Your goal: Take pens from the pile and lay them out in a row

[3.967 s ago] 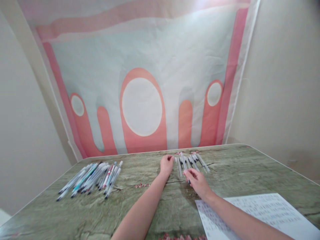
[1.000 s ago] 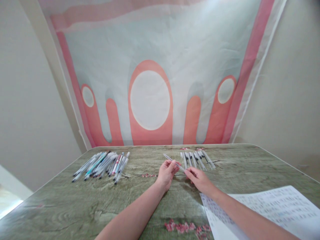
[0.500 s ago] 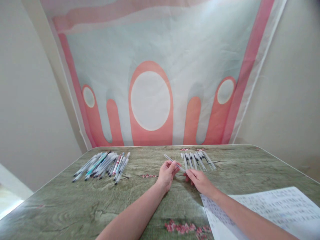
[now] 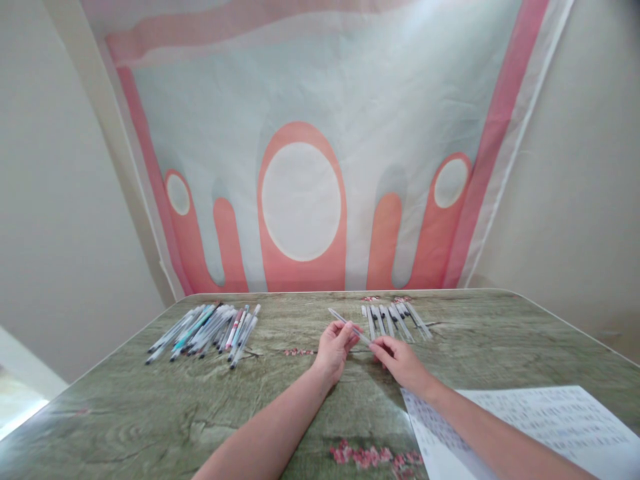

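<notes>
A slim clear pen (image 4: 361,335) is held slantwise above the middle of the table, its upper end pointing to the back left. My left hand (image 4: 334,348) pinches it around the middle, fingers closed. At the pen's lower right end, my right hand (image 4: 399,360) has thumb and fingertips closed on the tip; whether a cap sits there is hidden by the fingers. Just beyond my right hand lies a row of clear pens (image 4: 395,321), side by side, with black parts on several of them.
To the left a loose pile of pens (image 4: 205,333) lies on the wood-patterned table (image 4: 150,413), among them a teal one and a pink one. Sheets of paper with writing (image 4: 540,420) lie under my right forearm. A printed cloth (image 4: 425,100) hangs behind the table.
My right hand's fingers have shifted slightly at the pen's lower end. The near paper sheet's far corner lies a little lower. My left hand and the pen stay in place.
</notes>
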{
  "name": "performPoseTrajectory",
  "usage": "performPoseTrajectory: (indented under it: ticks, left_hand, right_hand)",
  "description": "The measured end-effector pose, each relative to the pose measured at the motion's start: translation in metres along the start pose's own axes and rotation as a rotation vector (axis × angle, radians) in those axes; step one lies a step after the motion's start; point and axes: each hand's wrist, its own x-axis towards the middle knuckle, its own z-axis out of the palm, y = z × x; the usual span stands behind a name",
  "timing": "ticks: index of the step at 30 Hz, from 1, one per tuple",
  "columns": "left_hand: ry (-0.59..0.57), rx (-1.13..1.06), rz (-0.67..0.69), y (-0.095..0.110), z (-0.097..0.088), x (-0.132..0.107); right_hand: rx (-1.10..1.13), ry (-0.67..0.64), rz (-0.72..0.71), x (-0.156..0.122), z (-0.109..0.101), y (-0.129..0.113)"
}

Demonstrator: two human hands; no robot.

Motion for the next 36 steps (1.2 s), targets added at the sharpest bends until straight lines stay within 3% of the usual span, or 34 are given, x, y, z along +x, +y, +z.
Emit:
performPoseTrajectory:
  ticks: [3,29,32,36]
  left_hand:
    - [-0.007,-0.004,0.010,-0.001,-0.001,0.000]
    - [0.026,-0.057,0.051,-0.004,-0.004,0.003]
    - [0.075,-0.071,0.073,0.002,-0.005,0.009]
    - [0.263,-0.135,0.176,0.024,-0.020,0.026]
  right_hand:
    - [0.005,0.046,-0.009,0.000,0.001,0.003]
    - [-0.006,-0.005,-0.010,-0.003,-0.002,-0.002]
    - [-0.023,0.007,-0.015,-0.003,-0.002,-0.003]
    - [-0.025,0.020,-0.032,-0.004,-0.002,-0.002]
